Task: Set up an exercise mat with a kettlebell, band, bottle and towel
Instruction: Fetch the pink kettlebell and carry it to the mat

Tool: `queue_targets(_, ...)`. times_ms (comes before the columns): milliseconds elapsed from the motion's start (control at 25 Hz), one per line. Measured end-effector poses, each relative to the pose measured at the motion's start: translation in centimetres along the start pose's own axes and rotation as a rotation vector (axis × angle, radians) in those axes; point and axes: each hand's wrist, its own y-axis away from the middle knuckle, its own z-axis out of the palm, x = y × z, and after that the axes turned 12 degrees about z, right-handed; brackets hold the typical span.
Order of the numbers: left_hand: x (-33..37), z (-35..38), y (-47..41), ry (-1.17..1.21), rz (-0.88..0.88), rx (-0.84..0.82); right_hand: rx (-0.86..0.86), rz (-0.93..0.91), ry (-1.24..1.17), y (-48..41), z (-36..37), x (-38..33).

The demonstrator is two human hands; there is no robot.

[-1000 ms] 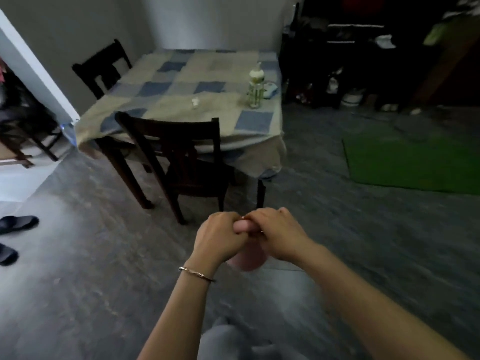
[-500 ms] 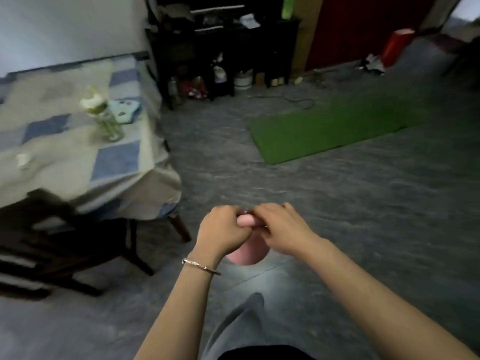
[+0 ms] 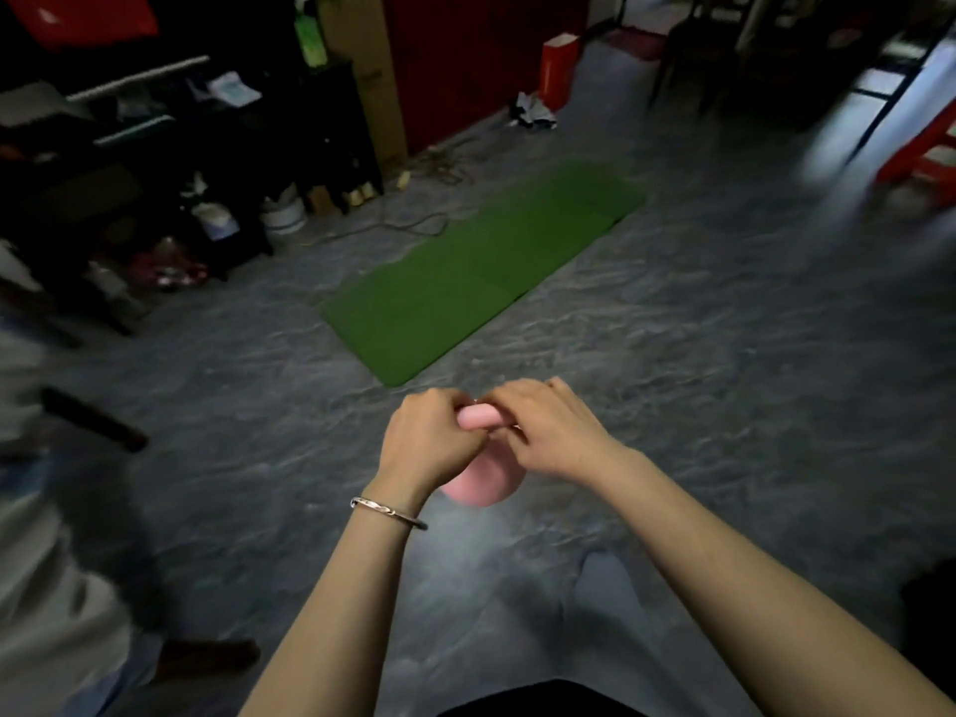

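- Head view, left edge: a pale cloth (image 3: pixel 36 561), blurred, hangs down the side of the frame. A dark wooden leg (image 3: pixel 93 419) shows beside it.
- Upper left: dark shelving (image 3: pixel 170 137) crowded with clutter. White buckets (image 3: pixel 282 214) stand on the floor at its foot, and a cable (image 3: pixel 393 227) trails past them.
- Centre: the pink kettlebell (image 3: pixel 481 483) is held in the air over the grey floor (image 3: pixel 724 354), handle uppermost, round body hanging straight below it. The handle's long axis runs left to right, roughly level.
- The kettlebell is on the near side of the green mat (image 3: pixel 481 271), near its closest end and not touching it. The mat lies flat, its long axis slanting from near-left to far-right.
- Left hand (image 3: pixel 429 442): knuckles up, fingers curled tight over the handle's left end. A thin metal bangle (image 3: pixel 388 511) sits on the wrist.
- Right hand (image 3: pixel 553 432): knuckles up, fingers wrapped over the handle's right end. A short pink stretch of handle shows between the two hands.
- Both forearms reach forward from the bottom edge and converge on the handle.
- Far side, right of centre: a red box (image 3: pixel 558 69) stands against a dark red wall (image 3: pixel 465 54).
- Right edge: a red frame (image 3: pixel 921 152), too blurred to name.
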Motion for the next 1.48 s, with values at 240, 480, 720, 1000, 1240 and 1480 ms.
queue_targets(240,8.6,5.8,-16.0,0.059,0.017,-0.032,-0.045,0.022,-0.023,-7.4,-7.4,15.7)
queue_targets(480,15.6,11.5,-32.2,0.105,0.063,-0.068,-0.027,0.052,0.015,-15.6,-13.6,30.6)
queue_targets(720,20.3,16.6,-51.4,0.093,0.123,-0.117,-0.039,0.113,-0.008,-27.6,-18.4,45.5)
queue_targets(1000,27.1,20.0,-71.5,0.111,0.131,-0.094,0.039,0.124,-0.014,-40.8,-25.3,60.8)
queue_targets(1240,33.2,26.4,-86.7,0.072,0.076,-0.045,0.022,0.109,-0.079,-50.1,-28.6,76.0)
queue_targets(1480,39.8,32.6,-99.7,0.166,-0.038,0.055,-0.09,0.007,-0.069,-58.9,-34.1,89.9)
